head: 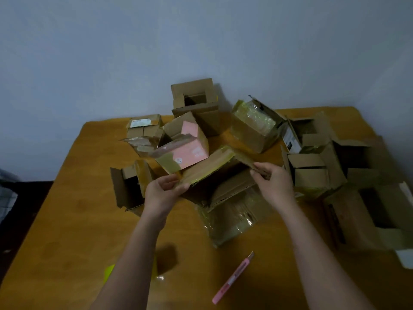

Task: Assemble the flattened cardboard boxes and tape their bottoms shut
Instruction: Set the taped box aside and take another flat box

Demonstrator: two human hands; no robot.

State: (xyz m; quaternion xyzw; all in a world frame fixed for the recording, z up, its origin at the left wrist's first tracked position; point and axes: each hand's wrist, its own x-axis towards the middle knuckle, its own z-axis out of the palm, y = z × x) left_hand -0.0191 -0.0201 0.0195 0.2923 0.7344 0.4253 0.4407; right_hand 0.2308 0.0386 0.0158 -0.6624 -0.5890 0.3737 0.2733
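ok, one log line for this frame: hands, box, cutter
left hand: grips box flap | right hand: grips opposite flap | box: on table, open | pink cutter: on table, untouched

brown boxes point(232, 193), pink knife point(232, 279), orange-brown table point(78, 220)

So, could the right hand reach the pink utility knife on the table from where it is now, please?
Probably yes: the pink utility knife lies uncovered on the wooden table with nothing on it, but the right hand grips a cardboard box flap and must let go first.

Both hands point(164, 190) point(273, 183) on box flaps point(210, 168) (knife point(232, 279) nr)
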